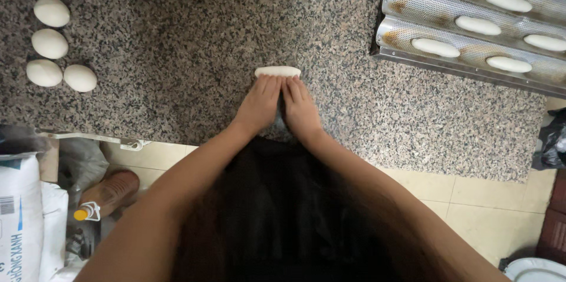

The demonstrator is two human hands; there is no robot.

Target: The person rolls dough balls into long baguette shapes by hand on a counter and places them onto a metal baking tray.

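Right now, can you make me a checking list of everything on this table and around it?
Surface: speckled grey granite counter, bare around the hands.
Job's things: flattened oval piece of white dough under the fingertips of both hands.
Clutter: four round white dough balls at far left; perforated metal baking tray at upper right holding seven shaped dough pieces in its channels.
Hands: left hand and right hand side by side, flat, pressing the dough.
Cables: nothing seen.
Surroundings: cream tiled floor; white sack and brown bottle with yellow cap lower left; black bag at right.
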